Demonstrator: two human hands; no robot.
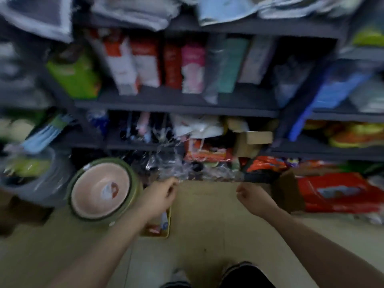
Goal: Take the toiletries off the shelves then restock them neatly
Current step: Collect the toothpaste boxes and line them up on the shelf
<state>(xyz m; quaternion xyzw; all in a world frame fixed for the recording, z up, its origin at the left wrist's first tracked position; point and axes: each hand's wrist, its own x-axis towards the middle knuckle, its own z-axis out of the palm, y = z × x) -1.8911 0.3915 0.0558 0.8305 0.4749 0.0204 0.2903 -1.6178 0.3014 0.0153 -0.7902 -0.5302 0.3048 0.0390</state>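
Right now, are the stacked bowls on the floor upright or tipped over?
Tipped. The stacked bowls lean on edge by the shelving, pink inside facing the camera.

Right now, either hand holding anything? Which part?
Cannot tell. Left hand and right hand have curled fingers above the floor, no object visible in either; frame is blurred.

I'm looking into what seems to be a small shop or stockroom. Dark grey shelves (176,104) run across my view in tiers, packed with upright boxed goods (149,63) in red, white, pink and teal. Folded towels (133,11) sit on the top shelf. Cellophane-wrapped packs (170,163) and orange-red packets (207,152) crowd the lower shelves down to the tiled floor (207,225). Stacked plastic basins (101,188), one with a label inside, lean at the left end.
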